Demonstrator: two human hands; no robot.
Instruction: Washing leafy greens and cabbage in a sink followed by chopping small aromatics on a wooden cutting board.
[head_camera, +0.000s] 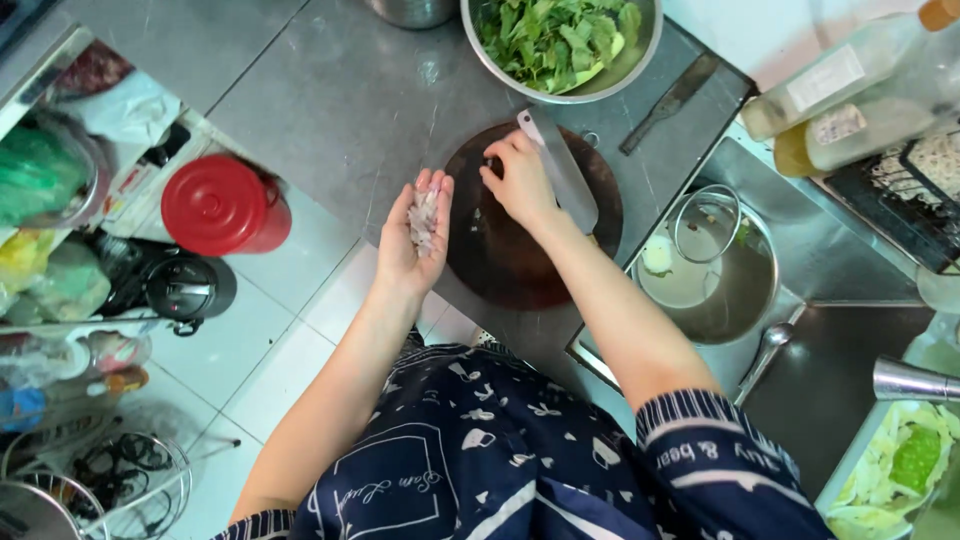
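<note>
Pale chopped bits (424, 218) cupped in open left hand (415, 240), right hand (520, 180) gripping cleaver (560, 170), perhaps pinching scraps, over round board (520, 270).

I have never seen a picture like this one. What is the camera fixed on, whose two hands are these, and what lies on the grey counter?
There is no machine here. The single picture comes from a camera worn on a person's head, looking straight down, so you see that person's own arms and patterned dark blue shirt at the bottom.

The left hand is open, palm up, and holds a small heap of pale chopped food. The right hand rests on a round dark cutting board, its grip around a cleaver whose broad blade lies across the board.

On the grey counter a metal bowl of green leaves stands behind the board, with a dark knife beside it. To the right a pot sits in the sink. A red-lidded container stands on the floor.
</note>
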